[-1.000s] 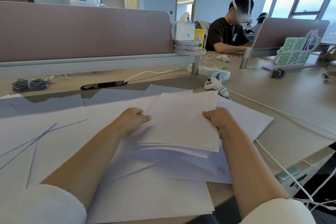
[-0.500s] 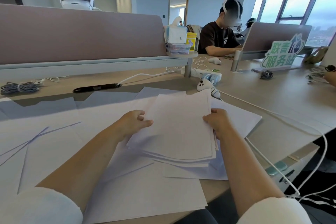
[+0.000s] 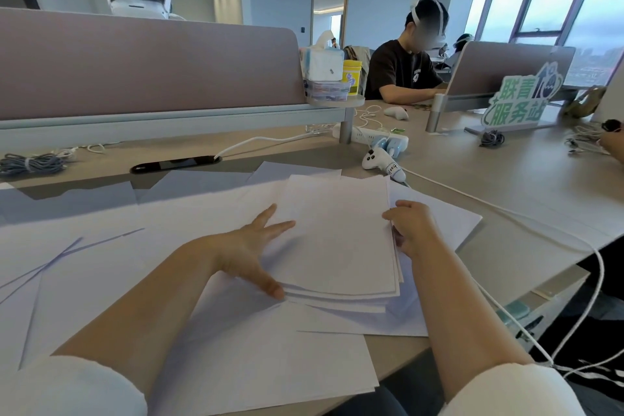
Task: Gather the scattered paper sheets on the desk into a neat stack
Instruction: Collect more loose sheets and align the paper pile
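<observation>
Near sheet (image 3: 253,365) lies at 6 o'clock. I'm squaring the stack (image 3: 337,240) at centre: left hand (image 3: 250,253), spread open, presses its 9 o'clock edge; right hand (image 3: 410,230) curls round its 3 o'clock edge. Next, I judge: fetch far sheets (image 3: 84,240) at 10 o'clock.

Open office — mauve desk dividers (image 3: 145,67), tall windows (image 3: 553,7) admitting grey daylight.

Open-plan office: shared desks (image 3: 472,179), partition screens (image 3: 152,67), large windows (image 3: 557,0).
</observation>
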Demonstrator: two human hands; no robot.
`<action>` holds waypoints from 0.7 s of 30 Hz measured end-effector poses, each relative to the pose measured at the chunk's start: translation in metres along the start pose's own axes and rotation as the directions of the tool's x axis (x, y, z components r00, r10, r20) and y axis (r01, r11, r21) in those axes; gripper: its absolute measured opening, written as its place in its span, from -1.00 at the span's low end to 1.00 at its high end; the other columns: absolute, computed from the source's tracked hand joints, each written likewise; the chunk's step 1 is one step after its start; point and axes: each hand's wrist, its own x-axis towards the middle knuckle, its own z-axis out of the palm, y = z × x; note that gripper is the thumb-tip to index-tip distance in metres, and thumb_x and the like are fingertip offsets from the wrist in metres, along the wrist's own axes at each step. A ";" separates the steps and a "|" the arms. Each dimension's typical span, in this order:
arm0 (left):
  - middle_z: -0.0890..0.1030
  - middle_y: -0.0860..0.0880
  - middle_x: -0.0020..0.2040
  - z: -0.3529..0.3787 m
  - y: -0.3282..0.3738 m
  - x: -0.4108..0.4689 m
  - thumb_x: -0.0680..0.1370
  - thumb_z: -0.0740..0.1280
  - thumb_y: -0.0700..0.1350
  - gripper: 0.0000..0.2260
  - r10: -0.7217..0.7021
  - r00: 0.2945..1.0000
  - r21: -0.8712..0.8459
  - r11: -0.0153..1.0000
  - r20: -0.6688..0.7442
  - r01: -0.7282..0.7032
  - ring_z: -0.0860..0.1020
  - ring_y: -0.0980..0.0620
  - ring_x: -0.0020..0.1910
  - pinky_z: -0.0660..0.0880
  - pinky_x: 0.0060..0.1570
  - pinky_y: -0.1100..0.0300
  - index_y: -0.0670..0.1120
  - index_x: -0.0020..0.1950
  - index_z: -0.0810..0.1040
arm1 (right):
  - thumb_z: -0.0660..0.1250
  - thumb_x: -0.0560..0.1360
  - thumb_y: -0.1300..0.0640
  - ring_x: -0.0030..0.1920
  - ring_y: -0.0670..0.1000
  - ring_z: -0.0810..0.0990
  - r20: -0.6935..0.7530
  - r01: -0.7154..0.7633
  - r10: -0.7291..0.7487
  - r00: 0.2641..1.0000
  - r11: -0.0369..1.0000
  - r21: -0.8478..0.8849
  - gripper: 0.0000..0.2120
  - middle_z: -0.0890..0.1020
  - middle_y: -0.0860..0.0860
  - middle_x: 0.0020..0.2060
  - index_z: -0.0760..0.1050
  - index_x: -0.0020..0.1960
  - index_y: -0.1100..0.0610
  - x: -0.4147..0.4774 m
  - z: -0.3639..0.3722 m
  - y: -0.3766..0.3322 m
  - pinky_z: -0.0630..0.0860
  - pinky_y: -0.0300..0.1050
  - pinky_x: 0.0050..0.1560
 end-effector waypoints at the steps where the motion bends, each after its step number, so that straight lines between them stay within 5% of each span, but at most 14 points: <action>1: -0.35 0.22 0.49 0.000 -0.002 0.002 0.04 0.50 0.34 0.17 0.010 1.000 0.022 1.000 -0.014 -0.010 -0.13 0.06 0.54 0.26 0.41 0.09 0.29 0.50 -0.10 | 0.33 0.45 0.35 -0.09 0.18 0.51 0.002 -0.006 0.006 1.000 1.000 0.024 -0.53 0.50 0.16 -0.06 0.38 0.34 0.18 0.002 0.000 0.000 0.42 -0.02 -0.10; 3: -0.20 0.19 0.53 0.000 -0.005 0.004 0.03 0.44 0.38 0.13 0.027 0.998 0.053 0.998 -0.054 -0.024 -0.10 0.10 0.53 0.02 0.47 0.15 0.26 0.51 -0.04 | 0.34 0.44 0.35 -0.23 0.12 0.41 0.003 -0.035 0.034 0.999 0.996 0.077 -0.74 0.43 0.13 -0.11 0.47 0.13 0.24 0.001 -0.002 -0.002 0.34 -0.05 -0.15; 5: -0.05 0.17 0.54 0.000 -0.007 0.005 0.06 0.41 0.40 0.08 0.038 0.995 0.056 0.998 -0.088 -0.033 -0.02 0.12 0.52 0.00 0.46 0.18 0.23 0.50 0.05 | 0.35 0.45 0.33 -0.33 0.07 0.33 0.003 -0.081 0.082 0.997 0.990 0.112 -0.91 0.38 0.15 -0.19 0.44 -0.14 0.23 0.001 -0.004 -0.004 0.32 -0.06 -0.16; 10: 0.16 0.18 0.49 -0.003 -0.009 0.005 0.01 0.35 0.47 0.04 0.065 0.990 0.043 0.997 -0.128 -0.060 0.13 0.13 0.48 0.07 0.42 0.22 0.21 0.46 0.19 | 0.38 0.46 0.25 -0.08 0.12 0.44 -0.013 -0.092 0.095 0.995 0.984 0.154 -0.73 0.33 0.10 -0.30 0.33 0.06 0.23 0.006 -0.004 -0.007 0.44 -0.06 -0.05; 13: 0.04 0.19 0.52 -0.002 -0.007 0.003 0.12 0.48 0.32 -0.02 0.080 0.996 0.080 0.994 -0.026 -0.077 0.02 0.14 0.51 0.02 0.48 0.17 0.23 0.47 0.14 | 0.39 0.47 0.22 -0.16 0.09 0.45 -0.026 -0.091 0.096 0.995 0.985 0.149 -0.69 0.34 0.11 -0.29 0.26 0.02 0.19 0.009 -0.003 -0.009 0.43 -0.09 -0.04; 15: -0.04 0.19 0.54 -0.002 -0.004 0.002 0.02 0.40 0.37 0.07 0.056 0.998 0.105 0.993 0.029 -0.058 -0.04 0.14 0.52 0.00 0.49 0.14 0.24 0.49 0.09 | 0.38 0.47 0.20 -0.22 0.05 0.44 -0.020 -0.103 0.108 0.994 0.983 0.154 -0.67 0.36 0.11 -0.28 0.22 0.01 0.16 0.010 -0.003 -0.009 0.44 -0.09 -0.04; 21: -0.01 0.18 0.54 -0.002 -0.005 0.002 0.01 0.36 0.42 0.06 0.041 0.999 0.105 0.994 -0.022 -0.039 -0.02 0.14 0.52 0.01 0.49 0.15 0.24 0.48 0.12 | 0.40 0.43 0.20 -0.31 0.04 0.41 0.016 -0.129 0.128 0.992 0.981 0.142 -0.80 0.46 0.15 -0.14 0.37 -0.18 0.17 0.012 -0.008 -0.002 0.39 -0.11 -0.32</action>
